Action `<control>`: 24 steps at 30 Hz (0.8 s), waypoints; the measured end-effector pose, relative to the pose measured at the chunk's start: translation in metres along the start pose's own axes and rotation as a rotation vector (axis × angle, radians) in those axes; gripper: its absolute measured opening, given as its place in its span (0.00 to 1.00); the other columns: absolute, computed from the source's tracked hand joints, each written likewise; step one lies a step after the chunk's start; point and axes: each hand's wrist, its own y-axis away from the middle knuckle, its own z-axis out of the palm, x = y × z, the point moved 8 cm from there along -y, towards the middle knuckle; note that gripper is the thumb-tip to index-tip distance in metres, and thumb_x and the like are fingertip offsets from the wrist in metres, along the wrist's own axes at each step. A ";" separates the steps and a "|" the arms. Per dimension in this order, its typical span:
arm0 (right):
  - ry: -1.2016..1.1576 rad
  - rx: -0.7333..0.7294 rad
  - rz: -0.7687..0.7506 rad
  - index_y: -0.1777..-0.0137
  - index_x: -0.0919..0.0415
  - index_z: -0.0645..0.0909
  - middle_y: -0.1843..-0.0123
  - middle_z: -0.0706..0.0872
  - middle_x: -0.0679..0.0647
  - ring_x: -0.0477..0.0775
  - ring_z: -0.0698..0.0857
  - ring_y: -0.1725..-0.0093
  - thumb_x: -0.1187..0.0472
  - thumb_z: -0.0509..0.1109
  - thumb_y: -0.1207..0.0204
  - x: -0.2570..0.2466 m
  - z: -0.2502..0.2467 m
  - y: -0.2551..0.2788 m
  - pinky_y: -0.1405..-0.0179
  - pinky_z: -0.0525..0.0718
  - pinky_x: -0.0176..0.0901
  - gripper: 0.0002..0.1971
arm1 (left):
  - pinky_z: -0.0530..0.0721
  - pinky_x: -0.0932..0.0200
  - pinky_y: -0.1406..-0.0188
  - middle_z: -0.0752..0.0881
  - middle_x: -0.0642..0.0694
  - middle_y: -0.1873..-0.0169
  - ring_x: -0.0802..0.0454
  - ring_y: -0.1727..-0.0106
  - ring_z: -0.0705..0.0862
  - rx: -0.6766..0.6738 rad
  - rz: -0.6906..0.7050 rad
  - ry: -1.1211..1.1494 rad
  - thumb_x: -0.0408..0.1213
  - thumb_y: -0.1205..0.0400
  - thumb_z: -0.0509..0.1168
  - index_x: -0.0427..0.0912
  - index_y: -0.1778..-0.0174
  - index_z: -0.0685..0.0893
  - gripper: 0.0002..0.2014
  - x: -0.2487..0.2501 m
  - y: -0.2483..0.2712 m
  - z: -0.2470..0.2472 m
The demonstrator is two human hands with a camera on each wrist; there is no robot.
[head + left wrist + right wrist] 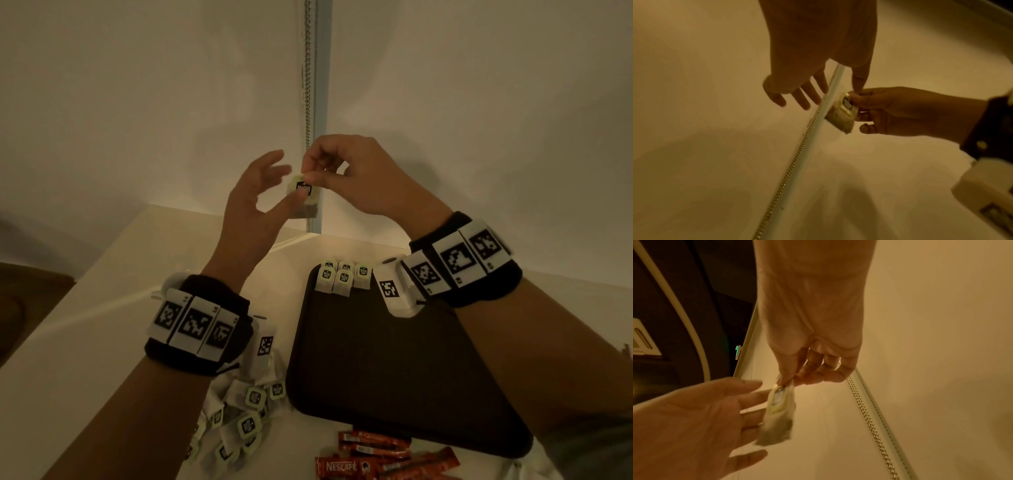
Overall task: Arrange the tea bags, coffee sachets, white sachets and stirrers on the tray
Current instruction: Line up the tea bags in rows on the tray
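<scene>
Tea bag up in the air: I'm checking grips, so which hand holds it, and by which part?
The right hand pinches the tea bag by its top edge, above the tag; the left hand only touches it with a fingertip.

One tea bag (pixel 304 200) is up in the air. Six tea bags (pixel 343 279) sit on the one dark tray (pixel 394 370). A heap of tea bags (pixel 239 421) and some red Nescafé coffee sachets (pixel 373 457) are too jumbled to count.
</scene>
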 end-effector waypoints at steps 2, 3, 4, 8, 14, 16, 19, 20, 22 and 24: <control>0.002 -0.012 -0.011 0.54 0.60 0.85 0.62 0.83 0.41 0.36 0.78 0.63 0.64 0.73 0.26 -0.003 0.000 -0.001 0.61 0.74 0.22 0.03 | 0.82 0.62 0.45 0.90 0.52 0.50 0.59 0.46 0.87 -0.076 -0.101 0.199 0.30 0.20 0.69 0.40 0.35 0.80 0.17 -0.004 0.000 0.009; 0.005 -0.016 -0.008 0.53 0.59 0.85 0.61 0.85 0.44 0.36 0.79 0.62 0.63 0.73 0.26 -0.003 0.001 -0.002 0.60 0.74 0.22 0.04 | 0.84 0.62 0.50 0.91 0.53 0.56 0.57 0.51 0.88 -0.083 -0.110 0.244 0.27 0.19 0.66 0.39 0.37 0.82 0.14 -0.003 0.000 0.011; 0.011 -0.017 -0.005 0.52 0.59 0.86 0.60 0.86 0.47 0.36 0.79 0.62 0.63 0.72 0.26 -0.003 0.001 -0.003 0.59 0.75 0.23 0.05 | 0.86 0.61 0.52 0.91 0.53 0.60 0.56 0.54 0.89 -0.083 -0.113 0.258 0.26 0.19 0.65 0.37 0.40 0.83 0.12 -0.003 0.000 0.013; 0.023 -0.013 -0.002 0.51 0.60 0.87 0.62 0.84 0.41 0.31 0.81 0.63 0.63 0.71 0.25 -0.002 -0.003 -0.004 0.58 0.75 0.21 0.05 | 0.86 0.51 0.43 0.91 0.44 0.56 0.45 0.51 0.88 -0.125 -0.154 0.301 0.29 0.20 0.67 0.36 0.46 0.86 0.09 -0.007 0.004 0.019; 0.020 0.012 0.030 0.52 0.57 0.87 0.62 0.84 0.40 0.32 0.81 0.63 0.62 0.72 0.25 0.004 -0.008 0.000 0.60 0.75 0.21 0.04 | 0.84 0.47 0.39 0.92 0.46 0.57 0.46 0.50 0.89 -0.140 -0.186 0.341 0.36 0.28 0.72 0.40 0.49 0.88 0.12 -0.014 0.011 0.027; 0.015 0.019 0.035 0.52 0.58 0.87 0.62 0.84 0.40 0.32 0.81 0.64 0.62 0.72 0.25 0.004 -0.009 0.002 0.61 0.75 0.21 0.04 | 0.86 0.49 0.42 0.92 0.46 0.59 0.48 0.54 0.90 -0.115 -0.202 0.378 0.35 0.27 0.71 0.39 0.51 0.88 0.10 -0.017 0.012 0.029; 0.025 0.019 0.017 0.52 0.60 0.87 0.62 0.84 0.41 0.34 0.81 0.64 0.62 0.72 0.25 0.004 -0.009 0.007 0.62 0.76 0.23 0.05 | 0.87 0.48 0.45 0.91 0.44 0.60 0.48 0.57 0.90 -0.071 -0.244 0.393 0.30 0.23 0.70 0.37 0.51 0.88 0.07 -0.028 0.014 0.036; 0.026 0.015 0.016 0.52 0.60 0.87 0.62 0.84 0.42 0.35 0.81 0.64 0.62 0.72 0.25 0.006 -0.009 0.010 0.62 0.77 0.23 0.05 | 0.86 0.49 0.45 0.91 0.43 0.59 0.48 0.57 0.90 -0.065 -0.255 0.383 0.29 0.23 0.70 0.36 0.49 0.88 0.07 -0.031 0.016 0.040; 0.018 0.002 0.034 0.52 0.60 0.87 0.62 0.85 0.42 0.36 0.81 0.64 0.63 0.72 0.25 0.016 -0.008 0.018 0.62 0.77 0.23 0.04 | 0.85 0.54 0.45 0.91 0.43 0.55 0.49 0.52 0.90 -0.094 -0.286 0.345 0.30 0.23 0.71 0.36 0.44 0.86 0.11 -0.040 0.022 0.048; 0.016 -0.006 0.076 0.53 0.60 0.87 0.63 0.84 0.40 0.35 0.81 0.64 0.63 0.72 0.25 0.035 -0.008 0.031 0.61 0.76 0.23 0.04 | 0.84 0.62 0.46 0.89 0.46 0.47 0.55 0.46 0.88 -0.162 -0.337 0.283 0.31 0.24 0.72 0.41 0.37 0.82 0.18 -0.054 0.033 0.054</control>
